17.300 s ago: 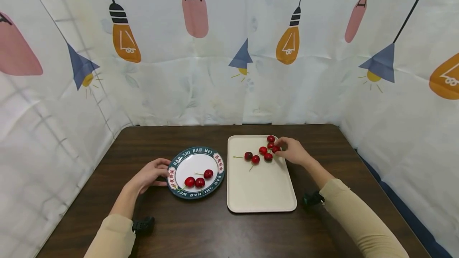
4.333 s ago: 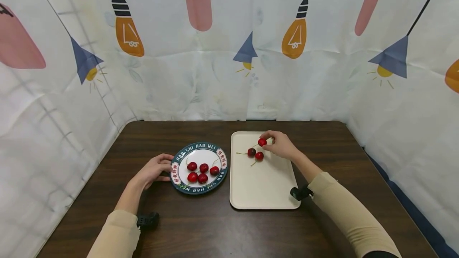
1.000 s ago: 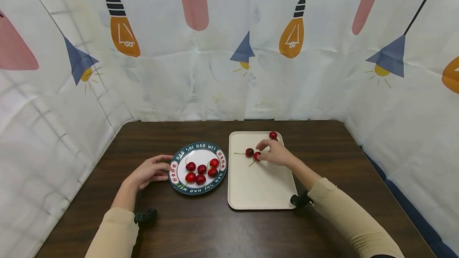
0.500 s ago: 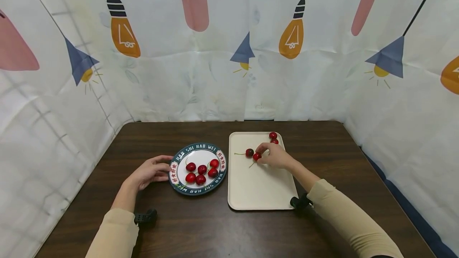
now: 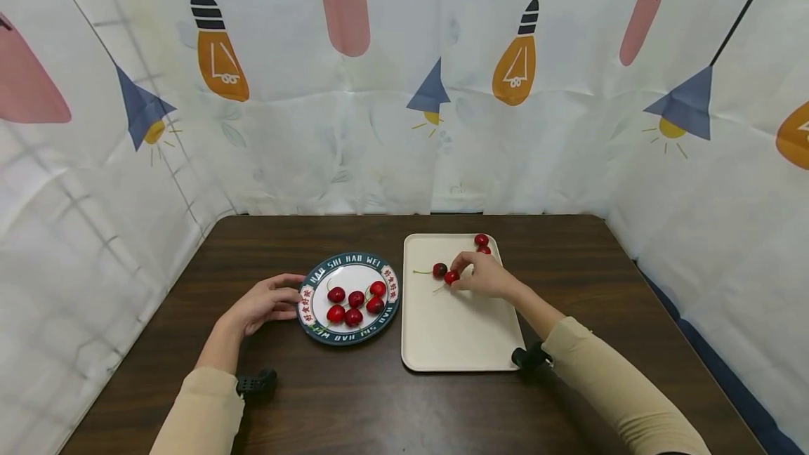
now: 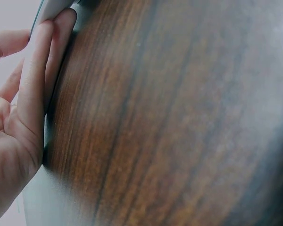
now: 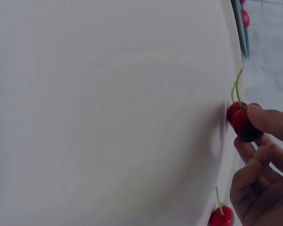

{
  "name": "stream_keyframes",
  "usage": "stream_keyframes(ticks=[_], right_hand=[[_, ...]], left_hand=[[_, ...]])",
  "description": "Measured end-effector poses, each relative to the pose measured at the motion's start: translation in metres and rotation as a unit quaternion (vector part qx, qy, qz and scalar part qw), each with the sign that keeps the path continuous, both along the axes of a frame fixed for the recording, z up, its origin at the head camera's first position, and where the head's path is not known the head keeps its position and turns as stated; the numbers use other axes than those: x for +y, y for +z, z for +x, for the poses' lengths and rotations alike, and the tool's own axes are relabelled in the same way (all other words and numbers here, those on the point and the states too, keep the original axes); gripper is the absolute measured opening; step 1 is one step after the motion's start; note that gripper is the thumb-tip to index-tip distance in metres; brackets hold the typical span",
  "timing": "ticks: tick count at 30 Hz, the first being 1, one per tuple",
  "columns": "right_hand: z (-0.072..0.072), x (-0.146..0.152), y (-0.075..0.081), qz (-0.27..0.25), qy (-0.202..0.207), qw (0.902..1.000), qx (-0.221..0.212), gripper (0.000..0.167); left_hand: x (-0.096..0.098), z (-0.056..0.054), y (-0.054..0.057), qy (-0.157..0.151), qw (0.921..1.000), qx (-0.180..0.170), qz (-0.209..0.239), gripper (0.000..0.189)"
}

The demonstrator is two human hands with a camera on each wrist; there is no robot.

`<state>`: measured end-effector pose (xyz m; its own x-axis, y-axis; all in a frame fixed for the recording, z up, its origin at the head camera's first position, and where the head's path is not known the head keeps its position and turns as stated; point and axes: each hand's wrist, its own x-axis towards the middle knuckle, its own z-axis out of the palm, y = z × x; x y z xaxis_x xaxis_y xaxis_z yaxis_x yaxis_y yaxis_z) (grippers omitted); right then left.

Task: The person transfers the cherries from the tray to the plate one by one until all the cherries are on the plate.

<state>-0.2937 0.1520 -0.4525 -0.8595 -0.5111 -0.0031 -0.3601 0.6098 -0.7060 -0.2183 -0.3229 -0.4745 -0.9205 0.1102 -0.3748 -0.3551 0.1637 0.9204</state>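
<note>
My right hand [image 5: 487, 278] pinches a red cherry [image 5: 451, 277] between thumb and fingers, low over the cream tray [image 5: 458, 335]. Its green stem points up in the right wrist view, where the held cherry [image 7: 244, 123] overlaps another one. That darker cherry [image 5: 439, 269] lies just left of it on the tray. Two more, a far cherry [image 5: 481, 239] and a partly hidden cherry [image 5: 484, 250], sit by the tray's back right corner. With the left hand [image 5: 268, 304] I hold the left rim of a round plate [image 5: 354, 274], fingers under its edge [image 6: 52, 9]. Several cherries [image 5: 356, 298] lie on the plate.
Plate and tray stand side by side on a dark wooden table [image 5: 341, 399], a narrow gap between them. A patterned curtain [image 5: 379, 160] hangs behind the table and along both sides. Each wrist carries a black camera, such as the left wrist camera [image 5: 255, 381].
More cherries lie on the plate and fewer on the tray than seconds ago. Over the last second my right fingers have closed on a cherry and shifted it slightly left. The left hand stays put.
</note>
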Motion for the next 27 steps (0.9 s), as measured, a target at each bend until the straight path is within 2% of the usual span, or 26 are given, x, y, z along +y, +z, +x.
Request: stream_keyframes(ticks=[3,14,21,27], right_hand=[[0.000,-0.002,0.003,-0.010,0.010,0.9998,0.010,0.025],[-0.005,-0.017,0.015,-0.020,0.019,0.9993,0.025,0.024],[-0.004,-0.031,0.023,-0.030,0.021,0.9992,0.014,0.025],[-0.005,-0.044,0.024,-0.034,0.029,0.9990,0.010,0.025]], left_hand=[[0.000,0.000,-0.001,-0.008,1.0000,0.003,-0.001,0.059],[0.001,0.002,-0.001,-0.005,1.0000,0.005,0.000,0.061],[0.001,0.002,0.000,-0.007,1.0000,0.005,-0.001,0.060],[0.000,0.001,0.000,-0.005,1.0000,0.006,-0.006,0.060]])
